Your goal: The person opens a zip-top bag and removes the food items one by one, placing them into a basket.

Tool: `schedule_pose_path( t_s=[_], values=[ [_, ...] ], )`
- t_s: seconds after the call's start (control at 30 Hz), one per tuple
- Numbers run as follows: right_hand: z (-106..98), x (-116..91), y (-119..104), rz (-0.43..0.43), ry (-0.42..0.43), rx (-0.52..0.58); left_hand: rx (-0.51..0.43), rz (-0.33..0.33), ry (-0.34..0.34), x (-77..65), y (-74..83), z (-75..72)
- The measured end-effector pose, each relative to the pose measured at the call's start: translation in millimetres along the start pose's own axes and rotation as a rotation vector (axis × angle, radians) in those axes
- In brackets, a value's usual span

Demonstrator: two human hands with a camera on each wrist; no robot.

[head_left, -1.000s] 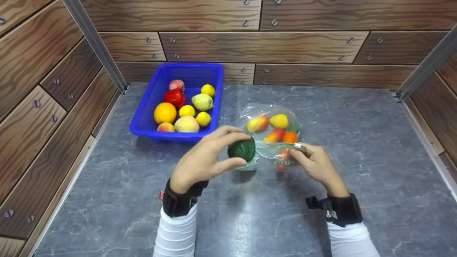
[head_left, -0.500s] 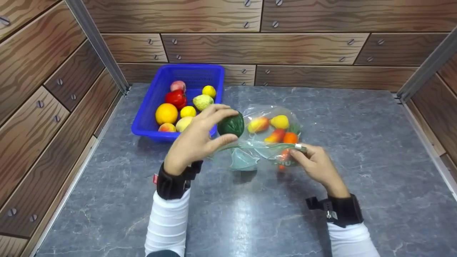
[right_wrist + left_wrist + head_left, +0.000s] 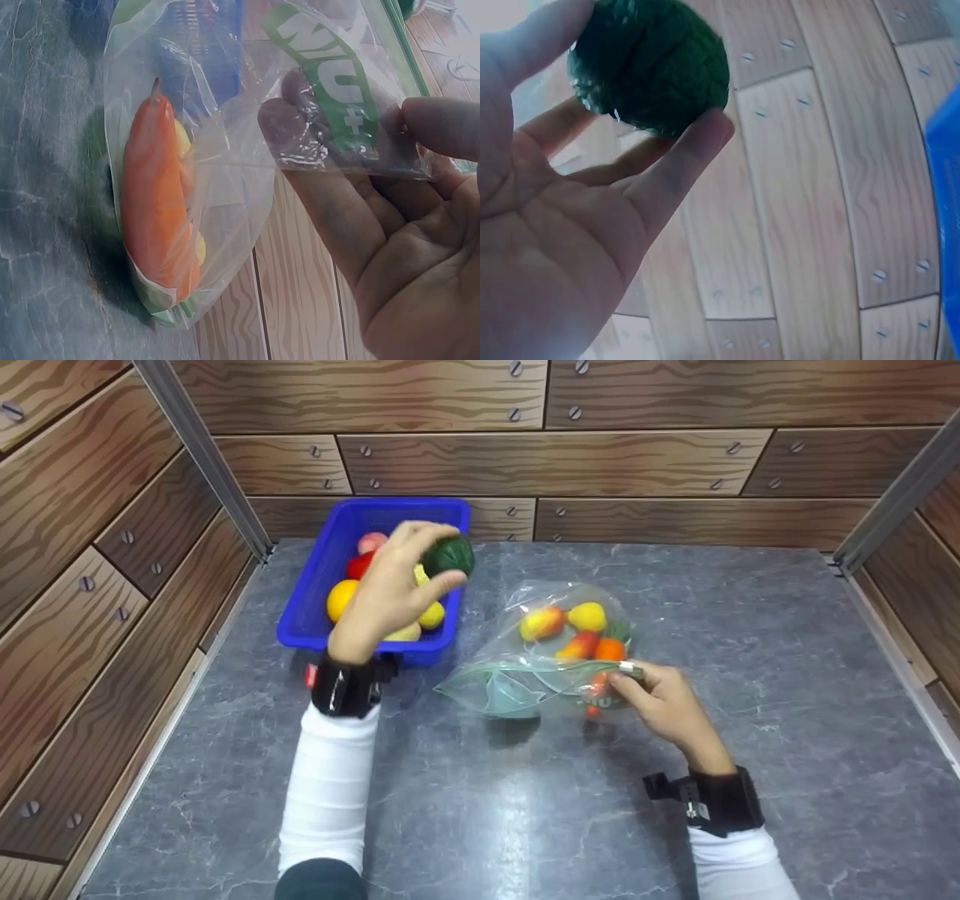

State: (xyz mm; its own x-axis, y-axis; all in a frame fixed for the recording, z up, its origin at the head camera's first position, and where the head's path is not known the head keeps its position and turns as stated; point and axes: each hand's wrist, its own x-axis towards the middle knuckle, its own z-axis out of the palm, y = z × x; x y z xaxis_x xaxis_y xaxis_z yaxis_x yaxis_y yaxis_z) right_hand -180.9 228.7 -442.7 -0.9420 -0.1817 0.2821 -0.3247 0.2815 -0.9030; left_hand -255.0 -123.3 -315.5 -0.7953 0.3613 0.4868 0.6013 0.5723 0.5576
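My left hand (image 3: 381,596) grips a dark green ball with a crinkled, leafy-looking surface (image 3: 452,556), thumb on one side and fingers on the other. Hand and ball are over the right part of the blue basket (image 3: 330,643). In the left wrist view the crinkled ball (image 3: 660,67) is held at the fingertips. My right hand (image 3: 664,705) pinches the top edge of a clear zip bag (image 3: 510,694) near its white slider. The bag's mouth gapes to the left. Inside are a carrot (image 3: 154,199), red-and-yellow mangoes (image 3: 543,622) and a yellow fruit (image 3: 587,616).
Several fruits lie in the basket, including an orange (image 3: 340,598) and a red pepper (image 3: 358,565), partly hidden by my left hand. Wood-patterned walls (image 3: 555,465) enclose the grey marbled table (image 3: 750,660) at the back and both sides.
My left hand has carried the green ball up and left, from beside the bag's mouth to over the basket. The bag's left corner has come into view. My right hand has stayed put.
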Motion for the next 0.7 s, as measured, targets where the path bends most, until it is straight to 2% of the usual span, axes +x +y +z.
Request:
schedule_pose_path(
  t_s=[0.2, 0.43, 0.7],
  values=[
    [-0.3, -0.2, 0.7, -0.001, 0.007, -0.031, 0.057, -0.148, 0.003, 13.8, -32.8, 1.0],
    [-0.1, 0.3, 0.0, -0.003, 0.000, -0.024, 0.129, -0.329, -0.029, 19.8, -77.9, 15.6],
    [-0.4, 0.2, 0.3, -0.017, 0.007, -0.050, 0.172, -0.436, -0.097, 15.8, -113.3, 31.1]
  ],
)
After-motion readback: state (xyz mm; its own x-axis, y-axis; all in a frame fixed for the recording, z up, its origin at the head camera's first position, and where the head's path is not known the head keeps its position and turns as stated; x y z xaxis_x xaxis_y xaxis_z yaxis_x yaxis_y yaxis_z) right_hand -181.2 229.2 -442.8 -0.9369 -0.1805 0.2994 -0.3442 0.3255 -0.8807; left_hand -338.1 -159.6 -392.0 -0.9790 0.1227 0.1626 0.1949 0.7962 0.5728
